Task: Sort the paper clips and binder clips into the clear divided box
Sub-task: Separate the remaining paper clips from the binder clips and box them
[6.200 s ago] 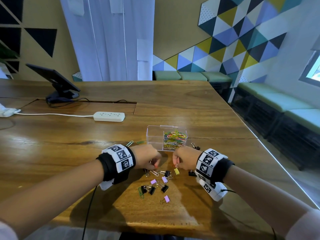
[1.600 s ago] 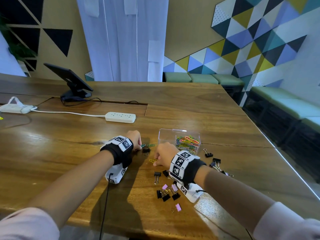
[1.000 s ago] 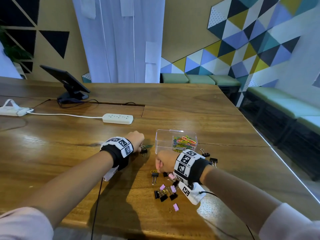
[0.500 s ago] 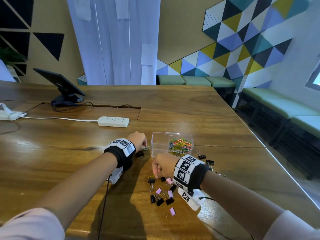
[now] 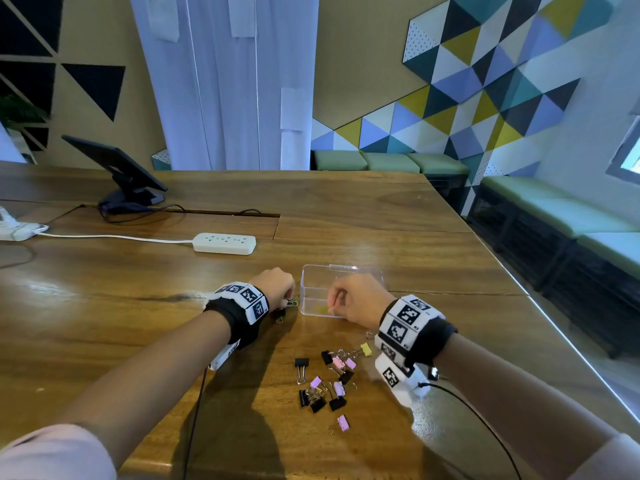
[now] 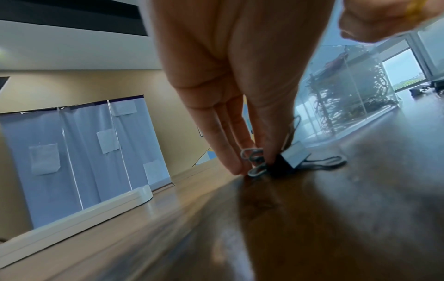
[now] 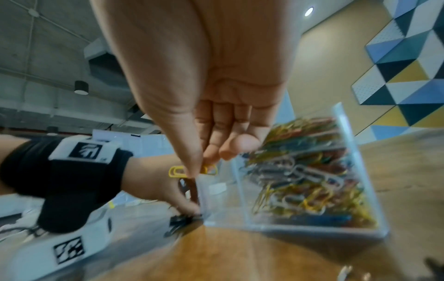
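Observation:
The clear divided box [image 5: 313, 284] stands mid-table; its right compartment [image 7: 300, 180] is full of coloured paper clips and hidden by my hand in the head view. My right hand [image 5: 334, 308] hovers over the box's near-left part, with thumb and fingers [image 7: 192, 163] pinching a yellow paper clip [image 7: 176, 172]. Left of the box, my left hand [image 5: 289, 299] is down on the table and pinches a silver paper clip [image 6: 254, 161], with a black binder clip [image 6: 288, 159] touching my thumb. Several black, pink and yellow binder clips [image 5: 325, 379] lie loose in front of the box.
A white power strip [image 5: 224, 243] with its cord lies behind my left hand. A tablet on a stand [image 5: 117, 174] is at the far left. The table's right edge [image 5: 554, 327] runs close by, with green benches beyond.
My right hand has risen from the table in front of the box and now holds a yellow paper clip over it. My left hand has stayed left of the box.

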The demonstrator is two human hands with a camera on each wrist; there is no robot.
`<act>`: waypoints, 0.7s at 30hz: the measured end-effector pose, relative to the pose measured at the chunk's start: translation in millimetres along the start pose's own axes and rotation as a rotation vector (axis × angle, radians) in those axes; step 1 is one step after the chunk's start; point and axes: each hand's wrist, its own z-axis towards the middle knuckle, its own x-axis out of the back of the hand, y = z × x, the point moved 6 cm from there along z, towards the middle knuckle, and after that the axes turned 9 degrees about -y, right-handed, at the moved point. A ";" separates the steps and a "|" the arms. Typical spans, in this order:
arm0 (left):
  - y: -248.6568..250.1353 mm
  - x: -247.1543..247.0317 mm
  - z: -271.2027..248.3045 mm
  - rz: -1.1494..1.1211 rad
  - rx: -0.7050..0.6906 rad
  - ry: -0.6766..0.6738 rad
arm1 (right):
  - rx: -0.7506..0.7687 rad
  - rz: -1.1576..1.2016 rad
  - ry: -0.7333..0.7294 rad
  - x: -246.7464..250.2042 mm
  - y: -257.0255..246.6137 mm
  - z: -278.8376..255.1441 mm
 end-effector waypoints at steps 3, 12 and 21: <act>3.1 1.4 -0.7 -0.010 0.001 -0.022 | -0.057 0.039 0.129 26.9 15.4 -5.0; 7.3 3.2 -8.2 -0.021 -0.019 -0.048 | -0.149 -0.015 0.242 47.8 59.5 -11.8; 3.2 25.4 -23.0 -0.059 -0.024 0.141 | -0.110 -0.115 0.148 36.9 54.0 -4.3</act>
